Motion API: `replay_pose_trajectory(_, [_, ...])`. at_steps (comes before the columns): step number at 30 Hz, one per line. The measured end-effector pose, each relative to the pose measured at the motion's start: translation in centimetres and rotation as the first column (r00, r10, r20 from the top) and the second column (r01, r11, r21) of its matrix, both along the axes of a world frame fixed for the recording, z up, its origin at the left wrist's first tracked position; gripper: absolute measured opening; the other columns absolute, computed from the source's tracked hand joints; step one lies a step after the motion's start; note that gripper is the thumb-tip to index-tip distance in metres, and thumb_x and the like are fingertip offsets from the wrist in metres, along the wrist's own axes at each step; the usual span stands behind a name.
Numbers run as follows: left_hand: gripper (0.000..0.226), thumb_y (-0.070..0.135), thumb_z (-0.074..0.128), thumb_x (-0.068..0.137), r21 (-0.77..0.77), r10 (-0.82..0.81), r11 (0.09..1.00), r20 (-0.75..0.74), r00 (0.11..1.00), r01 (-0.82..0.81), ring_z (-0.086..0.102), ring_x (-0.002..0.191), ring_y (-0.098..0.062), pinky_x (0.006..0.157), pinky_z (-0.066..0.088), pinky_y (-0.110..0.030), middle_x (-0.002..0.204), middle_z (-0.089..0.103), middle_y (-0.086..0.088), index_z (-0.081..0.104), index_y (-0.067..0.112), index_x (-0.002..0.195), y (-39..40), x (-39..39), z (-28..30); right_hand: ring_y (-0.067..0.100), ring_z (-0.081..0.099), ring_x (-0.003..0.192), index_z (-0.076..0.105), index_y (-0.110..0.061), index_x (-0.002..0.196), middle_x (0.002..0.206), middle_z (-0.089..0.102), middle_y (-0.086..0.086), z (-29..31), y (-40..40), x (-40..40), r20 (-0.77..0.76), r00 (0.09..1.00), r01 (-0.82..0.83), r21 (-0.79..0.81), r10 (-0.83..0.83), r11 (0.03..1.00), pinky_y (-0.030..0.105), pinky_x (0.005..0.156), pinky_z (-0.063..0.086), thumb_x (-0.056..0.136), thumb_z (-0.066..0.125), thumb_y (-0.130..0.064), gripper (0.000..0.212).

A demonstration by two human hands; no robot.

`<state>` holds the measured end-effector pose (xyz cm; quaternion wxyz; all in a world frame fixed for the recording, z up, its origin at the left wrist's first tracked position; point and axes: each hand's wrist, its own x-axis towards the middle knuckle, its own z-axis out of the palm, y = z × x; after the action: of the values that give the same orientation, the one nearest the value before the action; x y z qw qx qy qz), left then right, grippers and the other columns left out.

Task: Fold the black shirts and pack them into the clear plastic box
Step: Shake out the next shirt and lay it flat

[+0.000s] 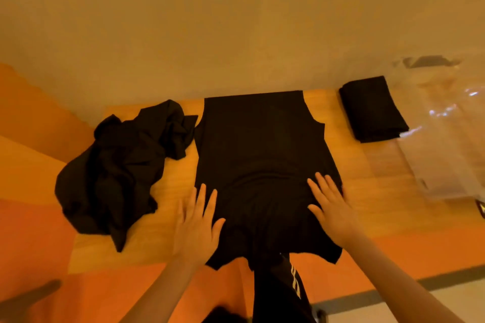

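Spread black shirt [262,155]: flat on worktop [362,165], long axis running away from you | left hand [195,228], right hand [332,210]: apart, fingers straight, pressing its near corners, equally near | clear plastic box [446,139]: far right.

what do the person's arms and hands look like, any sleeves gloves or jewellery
Both forearms are bare as far as the frame shows, with no sleeves in view. The left hand and right hand wear no gloves, and no rings, watch or bracelets are visible in this dim, orange-tinted picture.

Wooden table [354,165]: spread shirt [259,144], crumpled pile [118,173], folded stack [372,109].
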<state>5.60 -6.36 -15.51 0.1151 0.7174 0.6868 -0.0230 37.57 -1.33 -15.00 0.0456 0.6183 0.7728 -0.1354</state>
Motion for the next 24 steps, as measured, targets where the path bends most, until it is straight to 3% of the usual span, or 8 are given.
replay_pose_trajectory(3, [0.064,0.05,0.013,0.096,0.035,0.098,0.994,0.064,0.993,-0.1,0.035,0.134,-0.033,0.103,0.032,-0.053,0.145,0.037,-0.016,0.036,0.01,0.141,-3.1,-1.3,-0.2,0.022,0.013,0.144,0.023,-0.017,0.147,0.155,0.018,0.003,-0.1,-4.2,2.8,-0.16,0.934,0.324,-0.002,-0.32,0.946,0.043,0.114,0.012,0.095,0.022,-0.053,0.063])
replay_pose_trajectory(5, [0.06,0.046,0.028,0.094,0.092,0.211,0.966,0.265,0.941,-0.242,0.041,0.129,-0.034,0.105,0.033,-0.051,0.137,0.047,-0.015,0.045,0.006,0.135,-5.4,-1.1,0.1,0.03,0.033,0.135,0.043,-0.006,0.137,0.146,0.037,0.013,0.9,-6.7,3.2,-0.387,0.762,0.563,-0.002,-0.52,0.826,0.045,0.107,0.029,0.096,0.045,-0.031,0.047])
replay_pose_trajectory(7, [0.044,0.038,0.047,0.093,0.051,0.413,0.862,0.505,0.758,-0.505,0.05,0.113,-0.033,0.095,0.042,-0.047,0.118,0.055,-0.013,0.055,0.004,0.12,-8.0,0.1,1.1,0.035,0.05,0.112,0.06,0.0,0.113,0.122,0.054,0.018,1.7,-9.3,2.8,-0.544,0.535,0.753,-0.039,-0.646,0.657,0.039,0.084,0.042,0.093,0.053,-0.021,0.03])
replay_pose_trajectory(9, [0.035,0.031,0.058,0.09,-0.192,0.631,0.691,0.631,0.452,-0.697,0.052,0.109,-0.03,0.088,0.043,-0.041,0.115,0.056,-0.011,0.056,0.006,0.115,-9.8,1.4,2.1,0.034,0.055,0.094,0.061,0.001,0.104,0.105,0.058,0.018,2.1,-11.2,2.1,-0.578,0.339,0.831,-0.186,-0.742,0.524,0.034,0.072,0.038,0.092,0.056,-0.022,0.027])
replay_pose_trajectory(11, [0.046,0.031,0.062,0.087,-0.459,0.766,0.57,0.597,0.239,-0.681,0.05,0.117,-0.03,0.092,0.042,-0.041,0.126,0.053,-0.011,0.052,0.007,0.125,-10.5,2.2,2.1,0.032,0.054,0.097,0.057,0.0,0.115,0.112,0.058,0.017,1.7,-12.0,1.9,-0.513,0.248,0.785,-0.391,-0.822,0.481,0.038,0.076,0.042,0.089,0.061,-0.023,0.034])
replay_pose_trajectory(15, [0.066,0.03,0.065,0.086,-0.614,0.798,0.56,0.58,0.163,-0.556,0.036,0.132,-0.029,0.105,0.033,-0.042,0.144,0.039,-0.01,0.036,0.013,0.142,-9.5,2.6,1.7,0.028,0.036,0.133,0.04,-0.012,0.14,0.142,0.042,0.008,0.9,-11.0,1.3,-0.52,0.245,0.57,-0.605,-0.818,0.556,0.045,0.103,0.034,0.086,0.065,-0.018,0.06])
replay_pose_trajectory(20, [0.039,0.018,0.059,0.09,-0.614,0.772,0.535,0.635,0.04,-0.581,0.05,0.116,-0.028,0.092,0.039,-0.032,0.126,0.056,-0.012,0.053,0.006,0.127,-8.2,3.7,1.7,0.029,0.044,0.124,0.052,0.0,0.122,0.128,0.053,0.015,0.8,-8.7,2.1,-0.443,0.023,0.467,-0.788,-0.896,0.401,0.041,0.106,0.032,0.091,0.058,-0.018,0.036])
replay_pose_trajectory(24, [0.033,0.018,0.052,0.095,-0.617,0.72,0.479,0.683,-0.122,-0.625,0.054,0.108,-0.023,0.091,0.042,-0.035,0.119,0.059,-0.011,0.054,0.005,0.125,-9.4,4.0,2.4,0.024,0.057,0.108,0.058,-0.009,0.11,0.122,0.059,0.015,1.4,-9.4,4.2,-0.491,-0.036,0.381,-0.812,-0.87,0.442,0.037,0.096,0.044,0.094,0.052,-0.016,0.019])
